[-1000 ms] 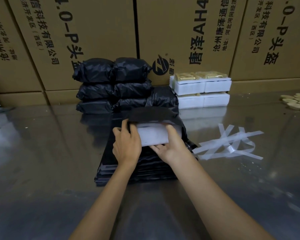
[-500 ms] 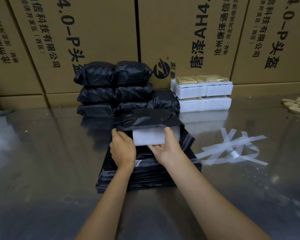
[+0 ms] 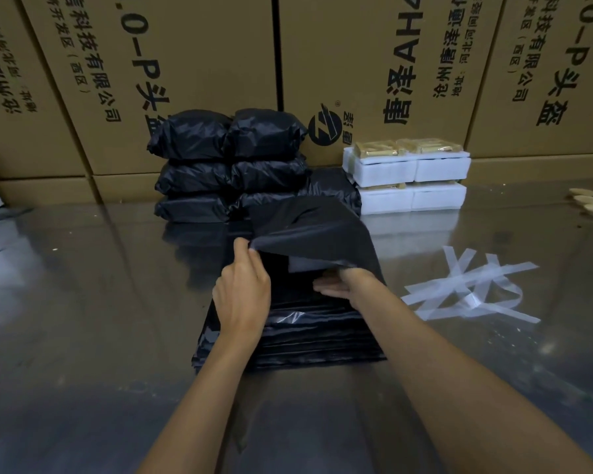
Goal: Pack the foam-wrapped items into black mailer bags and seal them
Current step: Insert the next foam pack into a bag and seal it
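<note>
Sliding deeper, the foam-wrapped item (image 3: 305, 268) now sits almost wholly inside the black mailer bag (image 3: 315, 234) (only a grey corner shows), atop the flat bag stack (image 3: 305, 336). Left hand (image 3: 242, 292) fingers pinch the bag's lip; right hand (image 3: 343, 285) fingers reach inside, hidden. Sealing comes next.

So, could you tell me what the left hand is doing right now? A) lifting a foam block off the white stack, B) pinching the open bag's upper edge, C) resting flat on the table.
B: the left hand pinches the lifted edge of the black mailer bag, holding its mouth open.
</note>
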`<control>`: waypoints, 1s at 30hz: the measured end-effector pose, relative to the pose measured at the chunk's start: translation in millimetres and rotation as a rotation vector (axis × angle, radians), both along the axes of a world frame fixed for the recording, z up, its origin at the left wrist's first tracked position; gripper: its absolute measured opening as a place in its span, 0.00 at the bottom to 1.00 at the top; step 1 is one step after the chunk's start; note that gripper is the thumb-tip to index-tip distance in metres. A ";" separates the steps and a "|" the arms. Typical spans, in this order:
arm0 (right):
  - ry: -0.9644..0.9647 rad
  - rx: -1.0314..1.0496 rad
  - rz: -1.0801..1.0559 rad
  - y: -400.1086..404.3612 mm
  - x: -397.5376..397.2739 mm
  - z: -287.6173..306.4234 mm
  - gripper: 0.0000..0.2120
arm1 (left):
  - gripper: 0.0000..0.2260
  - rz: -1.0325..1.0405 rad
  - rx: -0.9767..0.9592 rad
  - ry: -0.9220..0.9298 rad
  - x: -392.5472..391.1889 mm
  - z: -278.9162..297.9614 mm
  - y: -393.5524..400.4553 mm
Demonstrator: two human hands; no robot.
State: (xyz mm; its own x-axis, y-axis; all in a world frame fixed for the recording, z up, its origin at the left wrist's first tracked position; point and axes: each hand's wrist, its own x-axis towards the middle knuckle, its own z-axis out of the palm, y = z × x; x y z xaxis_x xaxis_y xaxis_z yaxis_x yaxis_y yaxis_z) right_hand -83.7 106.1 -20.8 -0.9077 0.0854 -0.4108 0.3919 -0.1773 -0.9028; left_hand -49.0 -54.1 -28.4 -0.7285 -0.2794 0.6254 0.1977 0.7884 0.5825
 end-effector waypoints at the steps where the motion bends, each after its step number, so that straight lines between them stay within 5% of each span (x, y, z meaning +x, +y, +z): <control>1: -0.007 0.094 0.047 0.6 1.3 1.9 0.24 | 0.07 0.019 -0.019 -0.025 0.9 -2.4 -3.9; 8: 0.174 0.496 0.274 18.8 47.7 14.2 0.16 | 0.06 0.000 -0.330 -0.160 19.6 -9.2 -53.8; 12: 0.205 0.506 0.394 50.9 93.2 53.2 0.14 | 0.09 -0.449 0.097 -0.137 31.3 12.9 -62.8; 16: 0.523 0.598 -0.118 63.1 67.1 78.6 0.10 | 0.11 -0.471 0.299 0.005 10.0 56.7 -38.8; 18: 0.590 0.718 -0.217 60.4 35.3 76.6 0.09 | 0.07 -0.461 0.228 -0.055 -21.0 73.7 -17.8; 19: 0.582 0.754 -0.170 58.3 20.9 70.8 0.18 | 0.08 -0.486 0.178 -0.139 -37.5 77.3 -6.9; 22: 0.470 0.699 0.013 50.5 -5.7 33.5 0.43 | 0.38 -0.581 0.028 -0.554 -73.4 49.9 13.0; 24: 0.422 0.702 0.060 50.0 -12.9 -2.1 0.36 | 0.45 -0.524 -0.089 -0.716 -80.9 11.6 12.6; 30: 0.445 0.991 -0.068 55.3 -16.5 -35.0 0.29 | 0.42 -0.342 -0.181 -0.599 -80.3 -34.2 12.0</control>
State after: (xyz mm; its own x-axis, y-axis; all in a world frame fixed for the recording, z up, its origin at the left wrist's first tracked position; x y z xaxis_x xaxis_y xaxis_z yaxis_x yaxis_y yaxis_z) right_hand -100.2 161.3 -55.8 -0.9390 0.2533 0.2325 0.0116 0.6990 -0.7150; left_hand -129.3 -42.1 -62.6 -0.9898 0.0966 0.1052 0.1381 0.8341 0.5341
